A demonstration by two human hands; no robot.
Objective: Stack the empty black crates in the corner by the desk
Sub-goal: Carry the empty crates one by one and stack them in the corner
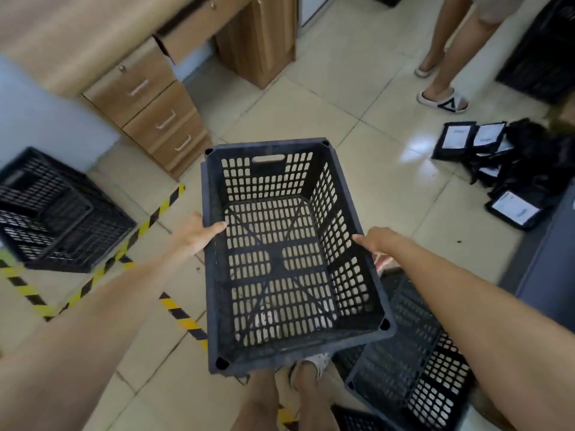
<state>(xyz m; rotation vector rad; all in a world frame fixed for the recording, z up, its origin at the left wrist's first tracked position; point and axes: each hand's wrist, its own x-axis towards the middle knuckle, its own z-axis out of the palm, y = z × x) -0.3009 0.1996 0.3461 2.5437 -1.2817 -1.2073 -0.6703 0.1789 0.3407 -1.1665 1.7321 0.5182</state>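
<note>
I hold an empty black perforated crate [280, 256] in the air in front of me, its open side up. My left hand [194, 233] grips its left rim with the thumb over the edge. My right hand [378, 241] grips the right rim the same way. A stack of black crates [53, 213] stands on the floor at the left, beside the wooden desk [155, 98] with its drawers. Another black crate [417, 368] lies on the floor at the lower right, partly under the held one.
Yellow-and-black tape [146, 222] marks the floor near the left stack. Black packets with white labels [504, 169] lie scattered at the right. A person in white slides [443, 101] stands at the top right, next to a tall crate stack [541, 57]. My own feet show below the held crate.
</note>
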